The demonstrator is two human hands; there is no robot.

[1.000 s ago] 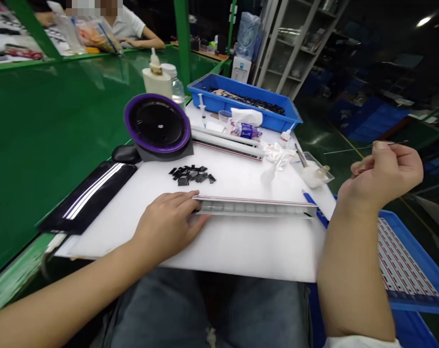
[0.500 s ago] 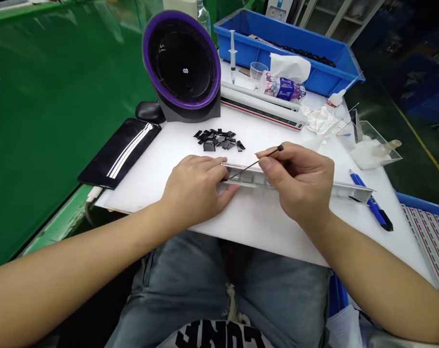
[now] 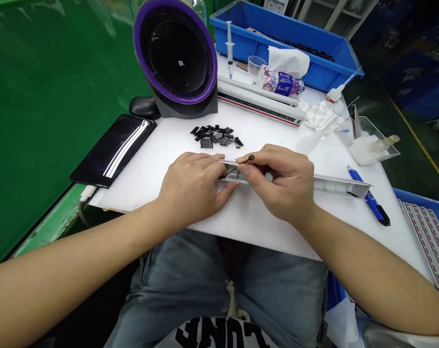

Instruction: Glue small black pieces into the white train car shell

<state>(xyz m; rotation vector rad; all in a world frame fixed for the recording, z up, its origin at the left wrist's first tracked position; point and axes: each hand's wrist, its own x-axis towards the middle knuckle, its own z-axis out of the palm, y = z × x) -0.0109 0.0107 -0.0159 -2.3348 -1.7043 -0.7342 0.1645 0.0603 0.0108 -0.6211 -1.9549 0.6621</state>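
Observation:
A long white channel-shaped strip [image 3: 340,185] lies across the near part of the white table, its hollow side facing me. My left hand [image 3: 195,186] is closed round the strip's left part, thumb below and fingers above. Pinched between thumb and fingers of my right hand [image 3: 282,181] is a thin dark rod with a round black end [image 3: 251,158]. Its far tip reaches into the channel beside my left fingers; the exact contact is hidden. Beyond the strip lies a pile of small black rectangular pieces [image 3: 217,136].
A purple-rimmed round fan [image 3: 176,53] and a black glossy slab [image 3: 112,150] stand left. Behind are finished-looking strips [image 3: 259,101], a syringe [image 3: 230,50], tissues [image 3: 282,82] and a blue bin [image 3: 237,41]. A blue utility knife [image 3: 371,200] and a clear tray [image 3: 371,142] lie right.
My right hand has moved left along the strip with the rod, closer to my left hand. The left hand keeps its hold. The whole view has shifted slightly.

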